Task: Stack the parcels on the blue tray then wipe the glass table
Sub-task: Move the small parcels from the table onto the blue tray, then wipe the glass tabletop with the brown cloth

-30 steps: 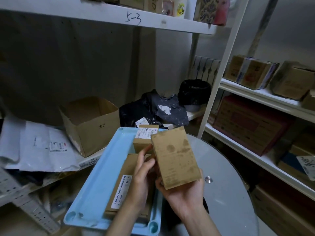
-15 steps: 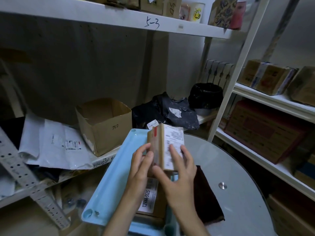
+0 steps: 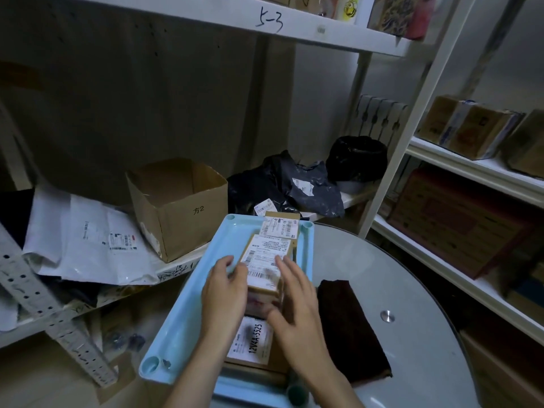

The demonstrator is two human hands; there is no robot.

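A light blue tray (image 3: 191, 301) lies on the left part of the round glass table (image 3: 412, 290). A flat brown parcel (image 3: 253, 344) with a white label reading 12V4A-5525 rests in the tray. A smaller labelled parcel (image 3: 266, 262) lies on top of it, label up. My left hand (image 3: 225, 293) holds its left side and my right hand (image 3: 294, 301) its right side. Another small labelled parcel (image 3: 281, 228) sits at the tray's far end. A dark brown cloth (image 3: 350, 328) lies on the glass right of the tray.
White shelving surrounds the table. On the left shelf stand an open cardboard box (image 3: 179, 204), white mail bags (image 3: 88, 242) and dark bags (image 3: 288, 187). Boxes (image 3: 468, 128) fill the right shelves. A white upright post (image 3: 397, 160) stands behind the table.
The small parcel was held upright above the tray with its plain side showing. It was turned label up and lowered flat onto the large parcel, both hands still on it.
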